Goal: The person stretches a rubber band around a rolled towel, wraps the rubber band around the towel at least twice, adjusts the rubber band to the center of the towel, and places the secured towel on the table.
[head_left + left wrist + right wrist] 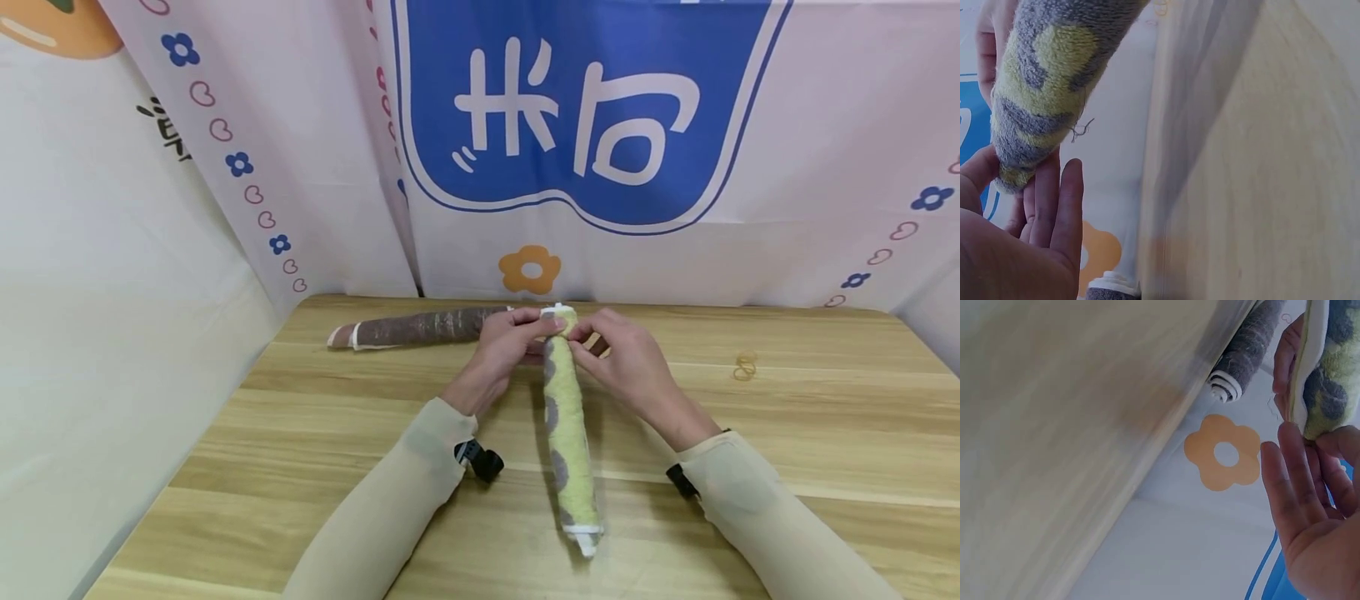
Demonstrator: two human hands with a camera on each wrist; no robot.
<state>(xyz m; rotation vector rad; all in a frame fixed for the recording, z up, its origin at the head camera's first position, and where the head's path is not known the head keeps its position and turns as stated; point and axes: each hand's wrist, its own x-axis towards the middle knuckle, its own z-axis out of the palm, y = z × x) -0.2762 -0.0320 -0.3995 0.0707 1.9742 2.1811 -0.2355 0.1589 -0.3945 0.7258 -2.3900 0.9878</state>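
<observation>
A rolled towel [572,425], yellow with grey patches and white edges at its ends, lies lengthwise over the middle of the table. Near its far end my left hand [506,346] grips it, thumb on top and fingers at its side. From the other side my right hand [626,354] pinches the roll between thumb and fingertips, where the towel narrows in a crease. In the right wrist view the thumb and fingers [1300,481] meet at the towel's edge. Behind my left hand lies a brown rolled towel [420,327], its right end partly hidden.
A few thin yellowish rubber bands [745,367] lie on the wooden table [825,433] to the right. A printed white cloth [450,250] with a blue sign and an orange flower hangs along the table's back edge.
</observation>
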